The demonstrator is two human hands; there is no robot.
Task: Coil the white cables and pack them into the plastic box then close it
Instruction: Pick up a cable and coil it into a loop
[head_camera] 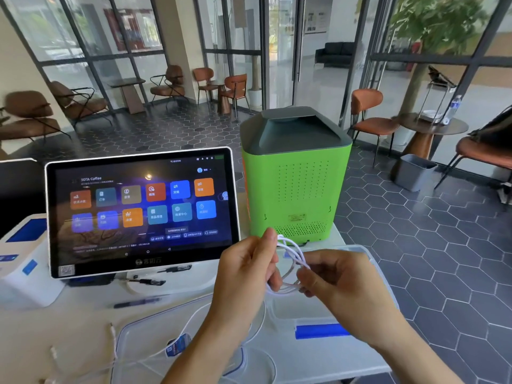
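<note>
Both hands are raised over a white table and hold one white cable (pixel 291 253) wound into small loops. My left hand (pixel 243 273) pinches the top of the loops between thumb and fingers. My right hand (pixel 335 281) grips the loops' right side. A clear plastic box (pixel 155 331) lies open on the table below my left forearm, with a small blue-labelled item inside. Its clear lid (pixel 363 261) with a blue clasp (pixel 318 331) lies under my right hand. More white cable (pixel 110 353) trails loose across the box and table at lower left.
A tablet screen (pixel 141 212) stands at the table's left, a green and grey machine (pixel 296 176) behind my hands. Pens (pixel 138 302) lie in front of the tablet. A white device (pixel 22 261) sits at far left. The table's right edge drops to a tiled floor.
</note>
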